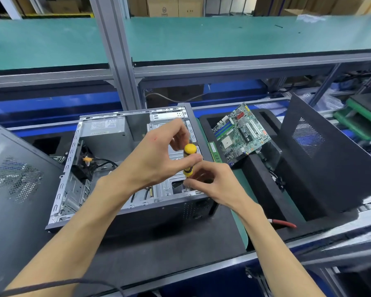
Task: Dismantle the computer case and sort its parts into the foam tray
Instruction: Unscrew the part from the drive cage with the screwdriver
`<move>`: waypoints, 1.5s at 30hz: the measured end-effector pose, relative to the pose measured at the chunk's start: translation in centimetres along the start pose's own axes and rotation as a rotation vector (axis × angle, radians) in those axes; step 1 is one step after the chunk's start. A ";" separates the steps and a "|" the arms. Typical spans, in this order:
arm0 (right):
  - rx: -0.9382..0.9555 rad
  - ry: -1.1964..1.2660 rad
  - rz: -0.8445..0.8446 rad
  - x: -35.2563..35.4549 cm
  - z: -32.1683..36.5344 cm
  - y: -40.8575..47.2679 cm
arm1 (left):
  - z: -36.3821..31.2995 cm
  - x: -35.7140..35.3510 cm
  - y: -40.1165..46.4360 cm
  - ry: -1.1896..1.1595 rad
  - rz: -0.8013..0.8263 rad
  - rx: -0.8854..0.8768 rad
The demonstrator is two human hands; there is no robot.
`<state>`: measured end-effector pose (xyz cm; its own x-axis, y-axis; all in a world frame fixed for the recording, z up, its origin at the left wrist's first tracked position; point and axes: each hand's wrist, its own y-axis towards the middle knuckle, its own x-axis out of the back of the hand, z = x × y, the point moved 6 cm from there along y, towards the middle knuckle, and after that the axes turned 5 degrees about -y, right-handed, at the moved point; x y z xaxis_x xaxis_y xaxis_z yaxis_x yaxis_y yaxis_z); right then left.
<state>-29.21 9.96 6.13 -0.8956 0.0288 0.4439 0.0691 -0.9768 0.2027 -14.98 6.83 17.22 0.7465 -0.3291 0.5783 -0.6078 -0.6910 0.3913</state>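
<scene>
Computer case: bare sheet metal inside, dull silver, stamped and perforated; outer wall matt black. Screwdriver handle: glossy yellow plastic with black bands. Foam tray: matt black, soft-looking foam. Motherboard: green circuit board, faintly shiny. Side panel: matt black metal with a fine perforated mesh patch. Table: smooth matt green mat. Shelf frame: brushed grey aluminium.

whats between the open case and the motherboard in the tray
In the head view, a green RAM stick lies on the green mat strip between the computer case and the motherboard.
</scene>
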 end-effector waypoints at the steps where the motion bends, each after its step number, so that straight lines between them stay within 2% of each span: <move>1: 0.014 -0.014 -0.016 0.0 0.0 0.0 | -0.1 -0.1 0.1 0.014 -0.006 0.000; 6: 0.041 -0.094 -0.024 0.1 0.3 0.0 | -1.2 -0.1 -0.2 -0.120 0.099 -0.033; 10: 0.016 -0.128 -0.002 0.2 -0.3 0.0 | -1.7 0.7 -0.3 -0.009 0.119 -0.085; 15: 0.036 -0.132 0.034 -0.5 0.2 -0.1 | -1.6 0.4 -0.2 0.085 0.033 -0.036; 17: 0.063 -0.142 0.008 -0.5 0.5 -0.1 | -1.8 0.1 -0.3 0.046 0.031 -0.026; 20: 0.074 -0.132 0.030 -0.6 0.8 -0.2 | -2.1 0.0 -0.9 -0.069 0.115 -0.026; 22: 0.062 -0.106 0.055 -0.6 0.8 -0.2 | -2.3 0.3 -1.2 -0.043 0.151 -0.055; 26: 0.039 -0.152 0.076 -0.7 1.1 -0.3 | -2.2 0.5 -1.0 0.094 0.067 -0.062; 30: 0.007 -0.176 0.003 -0.5 0.7 -0.3 | -1.6 0.1 -0.7 0.253 -0.037 0.006; 35: -0.036 -0.115 0.050 -0.3 0.1 -0.3 | -1.9 -0.4 -1.2 -0.017 0.117 -0.044; 38: -0.032 -0.123 0.081 -0.3 0.0 -0.3 | -2.0 -0.1 -1.2 0.040 0.126 -0.076; 43: 0.017 -0.214 0.013 -0.6 0.5 -0.5 | -1.2 0.0 -0.9 0.229 -0.028 0.011; 45: 0.005 -0.199 -0.011 -0.6 0.3 -0.5 | -1.2 -0.2 -1.1 0.184 -0.007 -0.001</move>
<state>-28.61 10.50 6.00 -0.7920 0.0812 0.6051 0.0622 -0.9752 0.2122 -14.86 8.43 17.56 0.6887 -0.2010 0.6966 -0.6030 -0.6923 0.3964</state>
